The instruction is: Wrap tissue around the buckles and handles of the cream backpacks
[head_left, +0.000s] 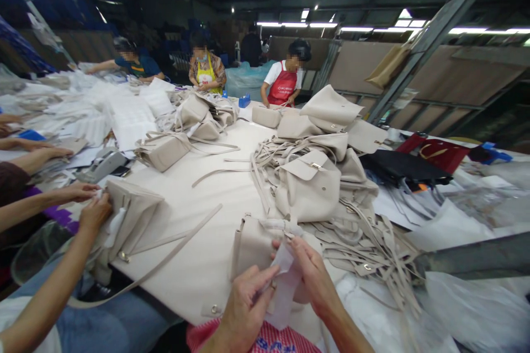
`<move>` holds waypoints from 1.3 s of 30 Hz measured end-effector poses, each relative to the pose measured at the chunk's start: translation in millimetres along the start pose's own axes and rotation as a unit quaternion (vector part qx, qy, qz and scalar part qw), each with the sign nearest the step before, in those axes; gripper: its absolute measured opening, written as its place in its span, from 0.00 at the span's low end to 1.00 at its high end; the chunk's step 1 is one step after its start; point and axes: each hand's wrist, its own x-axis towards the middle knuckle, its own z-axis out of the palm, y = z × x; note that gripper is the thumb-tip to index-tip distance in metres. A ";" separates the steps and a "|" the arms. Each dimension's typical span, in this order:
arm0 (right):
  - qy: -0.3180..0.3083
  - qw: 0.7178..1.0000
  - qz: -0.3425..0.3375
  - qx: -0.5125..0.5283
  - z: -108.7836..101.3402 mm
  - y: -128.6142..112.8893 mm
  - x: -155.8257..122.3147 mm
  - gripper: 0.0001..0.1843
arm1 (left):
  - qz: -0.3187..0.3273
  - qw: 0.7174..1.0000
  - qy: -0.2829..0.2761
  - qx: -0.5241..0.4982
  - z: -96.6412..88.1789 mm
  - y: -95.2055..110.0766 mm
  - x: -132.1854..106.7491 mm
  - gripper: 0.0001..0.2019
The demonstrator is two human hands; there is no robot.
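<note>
My left hand (250,300) and my right hand (310,270) are close together at the table's front edge. Between them hangs a strip of thin white wrapping sheet (285,292), its upper part pinched by both hands. Just behind the fingers stands a beige handbag (252,242), its handle partly covered with translucent wrap. My right fingertips are near the handle's metal fitting; whether they touch it cannot be made out. A short beige tab with a metal ring (213,309) lies left of my left hand.
A pile of beige bags (308,187) and loose straps (372,253) lies to the right, with a black bag (406,165) beyond. At left, a co-worker's hands (95,204) handle another beige bag (132,215). Three people work across the table (199,187). White sheets (128,116) cover its far left.
</note>
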 end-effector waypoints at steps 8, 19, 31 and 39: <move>0.010 0.991 -0.052 -0.121 -1.8 -4.9 9.5 0.27 | 0.088 0.992 0.025 0.091 -0.5 -5.8 -0.3 0.13; -0.029 0.998 -0.019 -0.051 -0.1 -22.2 11.9 0.29 | -0.061 0.992 0.010 -0.110 -37.8 21.8 12.6 0.10; -0.018 0.997 -0.025 0.076 -25.7 -12.4 -8.8 0.25 | -0.239 0.908 -0.048 -0.340 22.8 29.1 69.2 0.15; 0.117 0.992 -0.011 0.034 -19.7 33.9 -38.0 0.30 | -0.230 0.905 0.046 -0.356 50.4 33.6 67.1 0.15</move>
